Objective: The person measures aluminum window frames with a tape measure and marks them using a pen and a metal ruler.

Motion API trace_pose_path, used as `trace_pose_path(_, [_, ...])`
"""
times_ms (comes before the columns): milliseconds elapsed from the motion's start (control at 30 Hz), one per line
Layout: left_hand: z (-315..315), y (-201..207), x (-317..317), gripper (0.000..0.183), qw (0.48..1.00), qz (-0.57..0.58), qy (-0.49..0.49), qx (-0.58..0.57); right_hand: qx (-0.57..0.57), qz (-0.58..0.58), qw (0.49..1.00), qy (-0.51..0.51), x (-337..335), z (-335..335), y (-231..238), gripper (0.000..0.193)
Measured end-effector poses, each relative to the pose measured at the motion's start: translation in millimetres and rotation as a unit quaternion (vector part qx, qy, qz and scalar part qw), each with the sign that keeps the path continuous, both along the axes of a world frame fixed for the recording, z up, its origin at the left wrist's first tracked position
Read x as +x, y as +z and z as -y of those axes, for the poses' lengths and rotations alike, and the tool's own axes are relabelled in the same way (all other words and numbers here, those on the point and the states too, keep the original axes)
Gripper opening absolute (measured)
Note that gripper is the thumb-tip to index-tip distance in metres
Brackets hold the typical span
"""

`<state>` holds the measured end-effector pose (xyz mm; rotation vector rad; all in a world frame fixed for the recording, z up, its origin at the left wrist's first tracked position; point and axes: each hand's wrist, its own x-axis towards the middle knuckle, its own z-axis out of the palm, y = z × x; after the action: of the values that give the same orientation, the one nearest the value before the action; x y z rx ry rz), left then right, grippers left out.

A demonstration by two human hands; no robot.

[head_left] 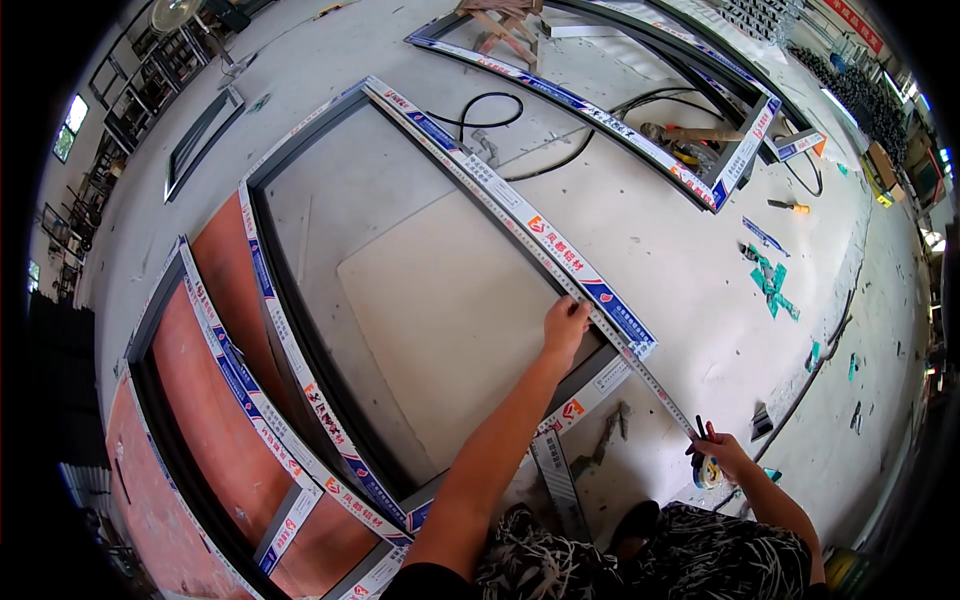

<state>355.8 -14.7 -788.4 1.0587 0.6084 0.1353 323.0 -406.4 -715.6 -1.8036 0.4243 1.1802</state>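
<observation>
A large metal window frame (520, 215) with printed protective film on its bars lies in front of me. The pale blade of a tape measure (648, 378) runs along its right bar and on past the near corner. At the bar's inner edge, my left hand (566, 328) is closed with its fingertips on the blade. My right hand (728, 452), beyond the near corner, grips the tape measure's case (708, 472). Slim black and red pen-like sticks (703, 428) poke up from the same hand; their exact kind is unclear.
A smaller frame (225, 350) rests on reddish boards (200, 400) at left. Farther right lies another frame (600, 118) with tools beside a hammer-like handle (700, 133). A black cable (560, 165), green tape scraps (772, 285) and a yellow-handled tool (790, 206) are on the floor.
</observation>
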Motion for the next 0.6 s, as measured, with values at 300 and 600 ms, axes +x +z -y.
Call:
trace_pose_path(300, [-1, -9, 7, 0.014, 1.0, -0.007, -0.002, 0.017, 0.0, -0.005, 1.0, -0.006, 3, -7, 4, 0.022])
trace_pose_path(600, [-7, -10, 7, 0.013, 1.0, 0.002, 0.008, 0.008, 0.002, -0.017, 1.0, 0.001, 3, -14, 0, 0.025])
